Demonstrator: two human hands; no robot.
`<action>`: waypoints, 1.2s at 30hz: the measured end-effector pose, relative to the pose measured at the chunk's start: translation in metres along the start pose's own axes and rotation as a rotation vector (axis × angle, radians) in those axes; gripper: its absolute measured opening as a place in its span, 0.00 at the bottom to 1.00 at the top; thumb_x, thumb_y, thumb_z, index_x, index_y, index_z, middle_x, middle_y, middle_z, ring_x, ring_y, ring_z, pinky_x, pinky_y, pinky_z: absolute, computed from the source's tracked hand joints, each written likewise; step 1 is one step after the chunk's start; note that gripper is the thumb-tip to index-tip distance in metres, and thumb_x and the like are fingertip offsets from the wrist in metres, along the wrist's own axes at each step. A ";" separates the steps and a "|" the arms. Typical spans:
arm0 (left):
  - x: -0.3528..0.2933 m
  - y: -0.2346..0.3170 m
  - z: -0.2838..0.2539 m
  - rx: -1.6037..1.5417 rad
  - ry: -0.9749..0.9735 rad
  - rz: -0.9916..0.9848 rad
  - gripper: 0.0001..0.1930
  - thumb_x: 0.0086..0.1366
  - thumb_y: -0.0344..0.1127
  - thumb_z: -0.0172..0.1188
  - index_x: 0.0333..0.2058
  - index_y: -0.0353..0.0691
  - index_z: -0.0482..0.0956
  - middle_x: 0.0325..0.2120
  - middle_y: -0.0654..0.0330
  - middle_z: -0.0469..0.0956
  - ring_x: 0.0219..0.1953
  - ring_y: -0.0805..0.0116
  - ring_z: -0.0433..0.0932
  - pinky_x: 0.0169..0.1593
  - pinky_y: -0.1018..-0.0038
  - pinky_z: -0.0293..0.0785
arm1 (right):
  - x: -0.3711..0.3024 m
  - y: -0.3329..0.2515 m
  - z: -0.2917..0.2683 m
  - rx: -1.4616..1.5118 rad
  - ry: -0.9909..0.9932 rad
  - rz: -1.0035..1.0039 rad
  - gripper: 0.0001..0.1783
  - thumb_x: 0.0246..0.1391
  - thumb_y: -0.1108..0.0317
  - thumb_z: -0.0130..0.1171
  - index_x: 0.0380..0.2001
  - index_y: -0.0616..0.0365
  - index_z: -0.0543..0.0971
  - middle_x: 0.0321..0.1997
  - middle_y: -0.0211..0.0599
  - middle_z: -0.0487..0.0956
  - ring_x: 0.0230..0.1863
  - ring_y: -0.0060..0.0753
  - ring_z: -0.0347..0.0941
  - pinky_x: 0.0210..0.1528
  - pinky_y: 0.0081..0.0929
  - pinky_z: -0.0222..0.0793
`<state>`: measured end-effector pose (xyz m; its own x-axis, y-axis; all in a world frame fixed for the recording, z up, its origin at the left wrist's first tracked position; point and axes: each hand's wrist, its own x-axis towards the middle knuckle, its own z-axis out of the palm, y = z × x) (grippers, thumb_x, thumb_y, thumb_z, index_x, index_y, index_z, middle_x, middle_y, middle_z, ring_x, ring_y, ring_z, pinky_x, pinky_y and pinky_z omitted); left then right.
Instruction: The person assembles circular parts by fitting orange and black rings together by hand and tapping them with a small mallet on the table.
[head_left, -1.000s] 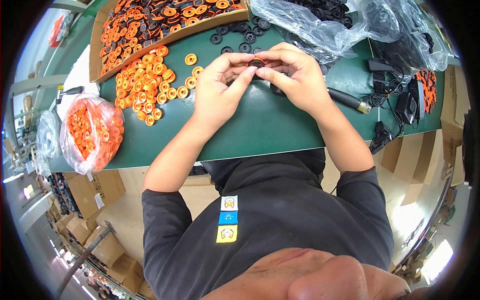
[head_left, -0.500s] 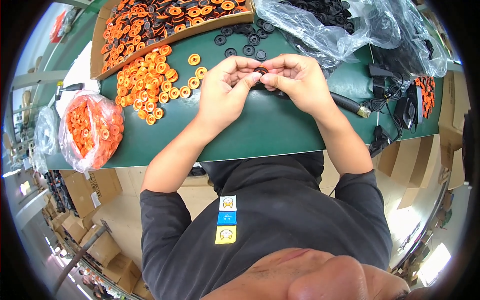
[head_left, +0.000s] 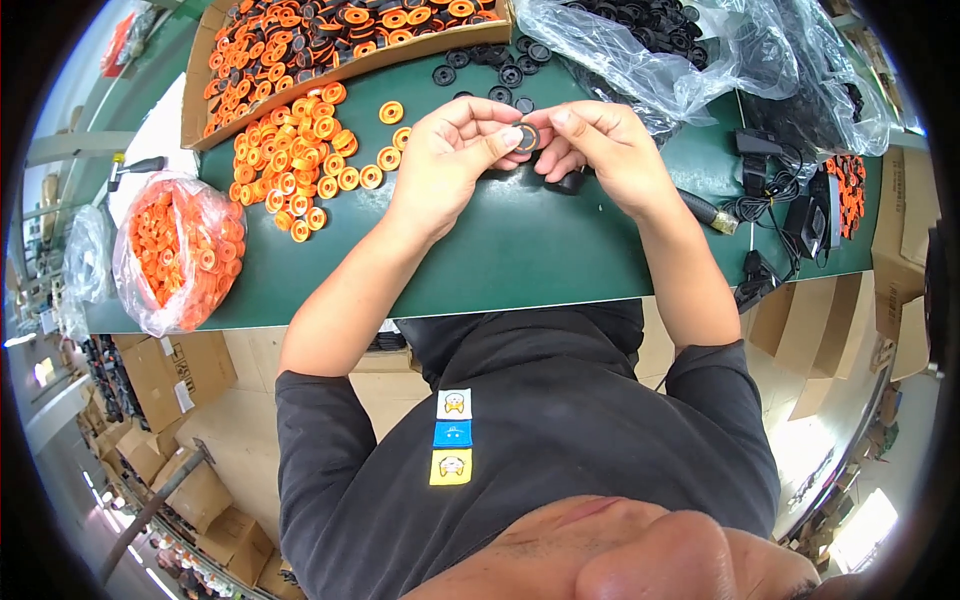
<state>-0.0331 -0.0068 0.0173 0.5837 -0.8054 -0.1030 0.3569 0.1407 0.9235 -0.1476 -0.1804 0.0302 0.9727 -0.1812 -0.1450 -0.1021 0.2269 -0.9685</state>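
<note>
Above the green table, my left hand (head_left: 455, 155) pinches a small black round cap (head_left: 526, 138) with an orange-toned ring between thumb and fingers. The cap's face is turned up. On its other side is my right hand (head_left: 605, 150), its fingers bent and its thumb lifted apart from the cap. Its index fingertip is close to the cap's edge; whether they touch is unclear. Below the right hand lies a black rod (head_left: 697, 207) with a metal end, partly hidden by the hand and wrist. Loose black discs (head_left: 510, 76) lie just beyond my hands.
Orange ring-shaped caps (head_left: 290, 160) are heaped at left, below a cardboard tray (head_left: 350, 72) of orange-and-black pieces. A clear bag (head_left: 180, 255) of orange caps stands at the left edge. Plastic bags (head_left: 690, 75) with black parts lie far right; cables and an adapter (head_left: 805, 225) sit at right.
The right thumb has come away from the cap and the right hand has opened somewhat. The cap, earlier pinched by both hands, now shows its face in my left hand.
</note>
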 end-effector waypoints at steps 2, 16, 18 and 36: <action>0.001 -0.002 0.000 0.005 -0.010 -0.007 0.12 0.66 0.28 0.64 0.46 0.31 0.77 0.36 0.56 0.83 0.37 0.73 0.82 0.43 0.77 0.80 | 0.002 0.001 -0.007 -0.171 0.022 -0.085 0.16 0.67 0.62 0.55 0.45 0.65 0.83 0.34 0.36 0.83 0.30 0.20 0.78 0.31 0.18 0.75; -0.007 -0.012 -0.012 1.121 -0.149 0.355 0.06 0.61 0.32 0.61 0.35 0.37 0.79 0.30 0.53 0.73 0.40 0.52 0.77 0.45 0.61 0.73 | -0.066 -0.010 -0.036 -1.294 0.217 -0.258 0.19 0.44 0.67 0.74 0.39 0.62 0.80 0.34 0.40 0.77 0.37 0.42 0.76 0.40 0.33 0.72; -0.004 -0.011 -0.012 1.147 -0.229 0.369 0.05 0.62 0.31 0.59 0.35 0.36 0.79 0.31 0.53 0.75 0.39 0.51 0.77 0.44 0.60 0.73 | -0.075 0.002 -0.043 -1.416 0.264 -0.244 0.19 0.44 0.67 0.74 0.39 0.62 0.79 0.34 0.41 0.77 0.38 0.46 0.75 0.40 0.36 0.72; 0.018 -0.006 -0.029 0.805 0.088 0.348 0.11 0.67 0.33 0.58 0.45 0.36 0.81 0.33 0.58 0.82 0.33 0.72 0.80 0.41 0.72 0.76 | -0.085 -0.034 0.027 -1.489 0.113 -0.216 0.08 0.62 0.67 0.58 0.39 0.59 0.74 0.28 0.48 0.78 0.30 0.56 0.77 0.31 0.46 0.70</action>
<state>-0.0041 -0.0055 -0.0010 0.6296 -0.7406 0.2349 -0.4541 -0.1054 0.8847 -0.2211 -0.1472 0.0805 0.9825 -0.1699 0.0760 -0.1429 -0.9501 -0.2772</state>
